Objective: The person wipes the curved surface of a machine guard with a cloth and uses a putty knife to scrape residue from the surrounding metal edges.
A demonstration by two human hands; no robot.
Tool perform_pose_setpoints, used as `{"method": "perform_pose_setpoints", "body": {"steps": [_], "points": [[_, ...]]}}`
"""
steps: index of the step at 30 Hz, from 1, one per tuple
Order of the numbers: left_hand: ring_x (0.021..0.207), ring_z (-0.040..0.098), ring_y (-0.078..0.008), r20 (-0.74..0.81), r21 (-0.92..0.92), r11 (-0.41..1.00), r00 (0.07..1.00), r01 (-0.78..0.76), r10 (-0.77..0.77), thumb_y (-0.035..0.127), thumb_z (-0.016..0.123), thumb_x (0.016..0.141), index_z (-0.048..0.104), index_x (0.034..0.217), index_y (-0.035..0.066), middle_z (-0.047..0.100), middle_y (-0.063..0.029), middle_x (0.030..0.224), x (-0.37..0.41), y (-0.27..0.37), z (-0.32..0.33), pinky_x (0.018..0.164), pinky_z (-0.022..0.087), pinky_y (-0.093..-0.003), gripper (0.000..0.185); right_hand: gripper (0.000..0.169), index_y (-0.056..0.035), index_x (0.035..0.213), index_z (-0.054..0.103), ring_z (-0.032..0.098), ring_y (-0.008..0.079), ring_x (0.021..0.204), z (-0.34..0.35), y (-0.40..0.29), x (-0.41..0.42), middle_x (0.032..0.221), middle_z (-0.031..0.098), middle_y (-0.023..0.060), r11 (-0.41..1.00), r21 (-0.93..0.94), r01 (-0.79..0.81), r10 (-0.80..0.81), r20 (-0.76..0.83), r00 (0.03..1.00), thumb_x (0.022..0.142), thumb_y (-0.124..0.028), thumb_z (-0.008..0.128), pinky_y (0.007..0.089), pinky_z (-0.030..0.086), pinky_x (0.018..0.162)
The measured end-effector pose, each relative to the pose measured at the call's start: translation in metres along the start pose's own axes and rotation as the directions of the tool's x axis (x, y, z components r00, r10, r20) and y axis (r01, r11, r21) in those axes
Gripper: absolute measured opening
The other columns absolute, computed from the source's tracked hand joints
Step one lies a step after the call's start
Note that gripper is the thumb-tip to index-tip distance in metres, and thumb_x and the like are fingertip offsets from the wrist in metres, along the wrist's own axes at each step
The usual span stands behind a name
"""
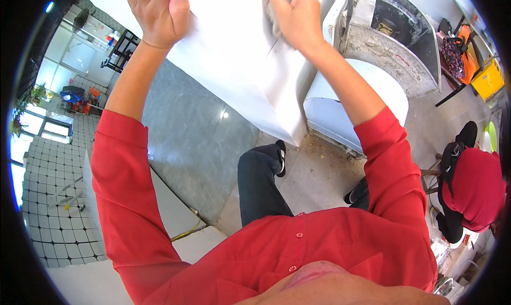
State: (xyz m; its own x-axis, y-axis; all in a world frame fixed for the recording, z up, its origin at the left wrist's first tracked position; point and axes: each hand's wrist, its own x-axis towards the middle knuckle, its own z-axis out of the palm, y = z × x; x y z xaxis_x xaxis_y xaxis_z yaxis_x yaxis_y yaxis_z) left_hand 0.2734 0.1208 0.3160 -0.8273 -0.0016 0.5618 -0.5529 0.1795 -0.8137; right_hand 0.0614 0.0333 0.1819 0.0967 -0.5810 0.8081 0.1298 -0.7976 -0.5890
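Observation:
A large white panel or wall surface, brightly lit, stands before me at the top and narrows down to a corner near the floor. My right hand presses a greyish cloth against it, the fingers partly cut off by the upper edge of the picture. At the upper left, my left hand is raised with the palm and thumb at the white surface; its fingertips lie outside the view. Nothing shows in that hand. Dark lines mark the white surface just below the cloth.
To the right stand a rounded white cabinet and a curved, stained counter with a dark basin. A person in red sits or bends at the far right. Beyond are a yellow crate and an orange chair. Grey tiles cover the floor.

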Motion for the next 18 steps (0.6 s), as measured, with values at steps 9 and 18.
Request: {"method": "perform_pose_setpoints", "body": {"steps": [9, 18], "points": [[0.141, 0.039, -0.0448, -0.023, 0.055, 0.998, 1.000, 0.016, -0.015, 0.019, 0.035, 0.091, 0.063, 0.123, -0.006, 0.048, -0.0302, 0.144, 0.001, 0.002, -0.002, 0.122, 0.022, -0.0591, 0.049, 0.017, -0.0012, 0.105, 0.060, 0.061, 0.0325, 0.090, 0.011, 0.038, 0.008, 0.097, 0.062, 0.0184, 0.982, -0.162, 0.102, -0.130, -0.173, 0.976, 0.090, -0.008, 0.056, 0.0410, 0.050, 0.082], [0.142, 0.038, -0.0445, 0.032, 0.043, 0.994, 0.994, 0.104, -0.105, 0.017, 0.036, 0.090, 0.062, 0.124, -0.006, 0.049, -0.0303, 0.144, 0.002, 0.015, -0.004, 0.122, 0.022, -0.0589, 0.048, 0.024, -0.0062, 0.113, 0.059, 0.058, 0.0349, 0.101, 0.001, 0.039, -0.168, 0.107, 0.059, 0.0157, 0.994, 0.016, -0.106, 0.101, 0.198, 0.975, 0.089, -0.004, 0.059, 0.0407, 0.046, 0.093]]}}
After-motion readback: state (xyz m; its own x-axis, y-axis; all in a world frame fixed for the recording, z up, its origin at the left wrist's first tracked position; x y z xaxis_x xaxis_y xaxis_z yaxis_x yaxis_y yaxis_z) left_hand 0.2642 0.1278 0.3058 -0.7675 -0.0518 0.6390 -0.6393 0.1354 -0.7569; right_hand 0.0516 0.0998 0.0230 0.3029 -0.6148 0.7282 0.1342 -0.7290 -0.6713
